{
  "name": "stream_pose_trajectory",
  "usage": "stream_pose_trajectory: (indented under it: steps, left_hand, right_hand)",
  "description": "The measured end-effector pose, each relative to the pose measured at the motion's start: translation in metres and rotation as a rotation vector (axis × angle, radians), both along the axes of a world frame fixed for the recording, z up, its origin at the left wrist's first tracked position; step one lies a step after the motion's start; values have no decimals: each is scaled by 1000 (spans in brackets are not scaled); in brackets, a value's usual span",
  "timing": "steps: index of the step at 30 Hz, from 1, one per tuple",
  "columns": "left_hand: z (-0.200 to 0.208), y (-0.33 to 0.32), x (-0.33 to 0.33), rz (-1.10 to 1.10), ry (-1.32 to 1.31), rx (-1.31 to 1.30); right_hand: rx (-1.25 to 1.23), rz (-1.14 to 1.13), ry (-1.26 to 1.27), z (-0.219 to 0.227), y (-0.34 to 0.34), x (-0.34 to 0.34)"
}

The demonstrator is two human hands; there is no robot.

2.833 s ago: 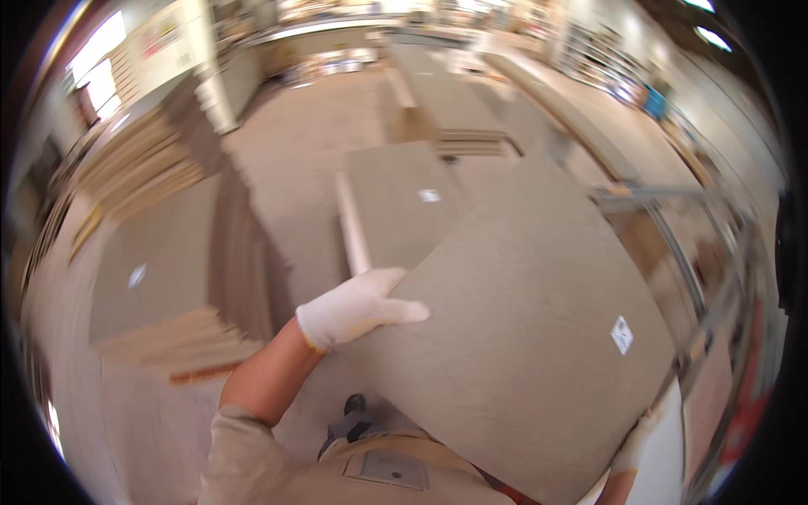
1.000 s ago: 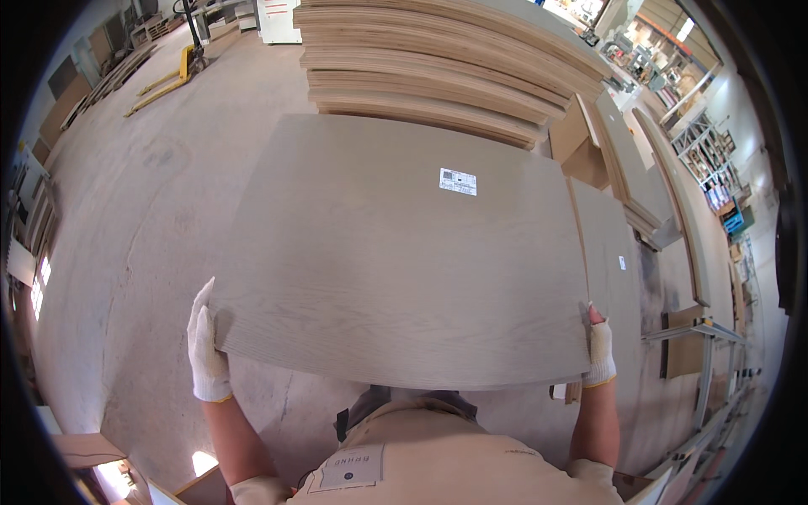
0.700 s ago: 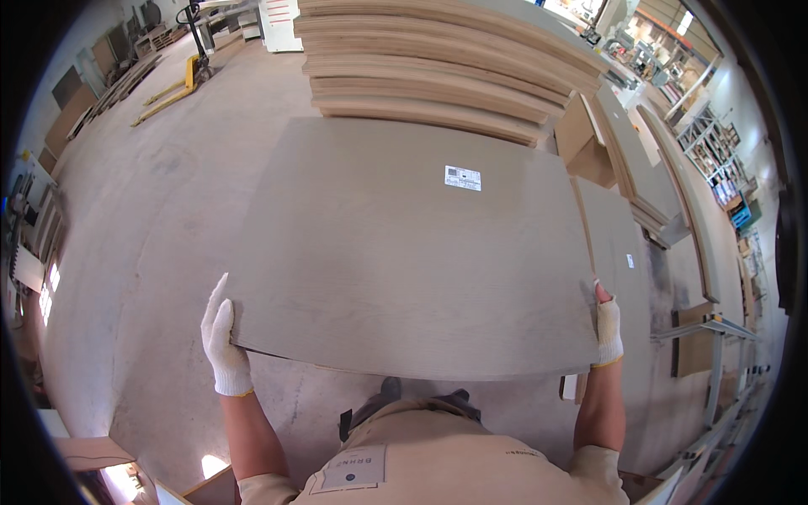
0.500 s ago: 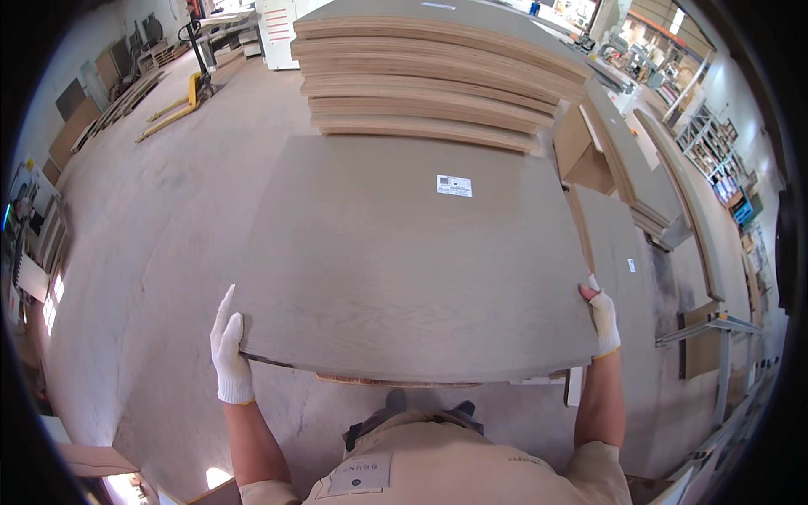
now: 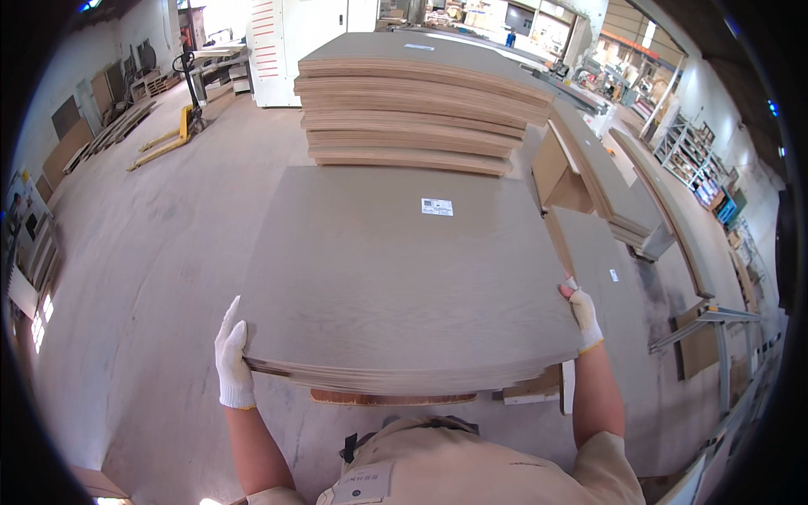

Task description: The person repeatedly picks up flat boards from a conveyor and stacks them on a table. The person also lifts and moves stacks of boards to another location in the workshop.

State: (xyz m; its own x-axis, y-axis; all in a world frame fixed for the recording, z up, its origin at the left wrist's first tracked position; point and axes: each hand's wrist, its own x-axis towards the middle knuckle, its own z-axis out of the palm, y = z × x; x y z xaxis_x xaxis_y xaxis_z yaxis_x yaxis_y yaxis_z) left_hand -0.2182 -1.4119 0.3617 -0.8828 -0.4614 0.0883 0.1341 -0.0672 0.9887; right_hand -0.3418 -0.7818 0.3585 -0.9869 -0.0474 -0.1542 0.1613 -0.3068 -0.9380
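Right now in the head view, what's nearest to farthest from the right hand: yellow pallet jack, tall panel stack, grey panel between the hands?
1. Grey panel: against the right hand.
2. Tall panel stack: beyond the panel.
3. Yellow pallet jack: far left.

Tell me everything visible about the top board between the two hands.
The top board is a wide, flat, grey-brown panel, wood-like with faint grain. A white label sits near its far edge. It appears roughly level, above layered boards showing under its near edge; whether it rests fully on them is hard to tell. The gloved left hand is at its left edge, the gloved right hand at its right.
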Motion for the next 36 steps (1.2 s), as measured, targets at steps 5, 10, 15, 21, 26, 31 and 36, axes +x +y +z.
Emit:
stream_pose_trajectory:
  steps: [5,10,15,21,26,31,36]
  left_hand:
    - [2,3,-2,-18,53,16]
    - [0,-7,-6,-84,46,-59]
    - [17,-9,-1,-64,-56,-154]
    - [123,-11,-24,53,-229,-1146]
    - [157,52,-152,-98,-122,-1325]
    - [85,93,-229,-13,-130,-1504]
    - [61,54,-240,-106,-25,-1456]
  right_hand:
    - [39,1,1,-3,5,-3]
    - [137,-21,9,-12,7,-14]
    - [489,-17,56,17,-12,-8]
    - [1557,-48,195,126,-72,-22]
    - [1702,32,506,123,-167,-111]
    - [1835,-22,699,74,-220,-144]
    - [1800,135,534,95,-245,-133]
